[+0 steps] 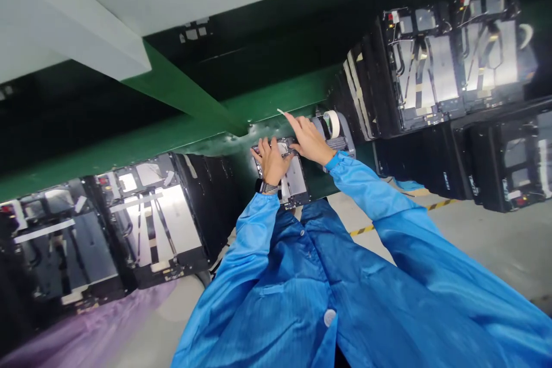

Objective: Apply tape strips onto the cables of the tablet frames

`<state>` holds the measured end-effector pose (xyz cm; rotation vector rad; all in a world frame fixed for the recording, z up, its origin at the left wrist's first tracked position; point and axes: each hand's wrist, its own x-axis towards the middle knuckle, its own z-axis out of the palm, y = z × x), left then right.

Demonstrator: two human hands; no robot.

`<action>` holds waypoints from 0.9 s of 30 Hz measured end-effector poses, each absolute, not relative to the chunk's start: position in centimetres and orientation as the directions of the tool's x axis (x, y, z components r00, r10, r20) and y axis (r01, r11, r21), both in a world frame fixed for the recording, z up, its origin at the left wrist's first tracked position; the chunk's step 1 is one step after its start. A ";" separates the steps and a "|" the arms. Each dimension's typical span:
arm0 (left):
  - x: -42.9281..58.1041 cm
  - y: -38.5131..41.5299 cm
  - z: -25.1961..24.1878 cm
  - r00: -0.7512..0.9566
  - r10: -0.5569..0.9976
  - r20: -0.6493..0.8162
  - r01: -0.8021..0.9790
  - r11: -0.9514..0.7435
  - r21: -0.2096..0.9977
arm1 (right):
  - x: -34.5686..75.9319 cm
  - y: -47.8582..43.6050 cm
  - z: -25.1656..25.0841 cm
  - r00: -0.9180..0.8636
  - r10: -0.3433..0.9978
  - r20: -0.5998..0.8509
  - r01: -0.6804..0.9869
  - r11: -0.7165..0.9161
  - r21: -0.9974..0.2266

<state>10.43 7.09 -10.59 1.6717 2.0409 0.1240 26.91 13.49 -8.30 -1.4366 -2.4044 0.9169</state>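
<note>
An opened flat electronic device (296, 175) with a silvery panel and dark edges lies in front of me on the green bench. My left hand (271, 164) rests on its upper left part with the fingers spread, a dark watch at the wrist. Just right of it, my right hand (309, 141) is raised over the device's upper right corner. A short pale strip of tape (281, 112) sticks out at its index fingertip; whether it is pinched or only clings there is unclear. Beside that hand stands a grey tape dispenser (345, 129) with a cream tape roll (332, 124).
Stacks of similar opened devices stand at left (157, 224) and right (426, 69) of the green bench (276, 92). A white beam (107, 29) and ledge hang overhead. Purple cloth (103, 328) shows at lower left. The floor (466, 230) bears yellow-black striped tape.
</note>
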 end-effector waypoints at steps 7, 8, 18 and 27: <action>10.0 8.6 -9.6 -0.122 0.912 -0.393 0.897 0.270 0.349 | 27.7 14.5 -10.2 -0.581 0.798 -0.162 0.724 0.415 -0.551; 9.9 8.7 -9.6 -0.116 0.908 -0.401 0.896 0.271 0.353 | 27.7 14.4 -10.2 -0.580 0.799 -0.161 0.727 0.418 -0.545; 9.3 10.0 -9.9 -0.139 0.886 -0.443 0.884 0.313 0.347 | 28.0 15.7 -7.7 -0.522 0.820 -0.233 0.631 0.188 -0.753; 8.9 10.6 -9.8 -0.126 0.877 -0.463 0.884 0.311 0.349 | 26.1 15.9 -10.0 -0.583 0.690 -0.429 0.729 0.211 -0.651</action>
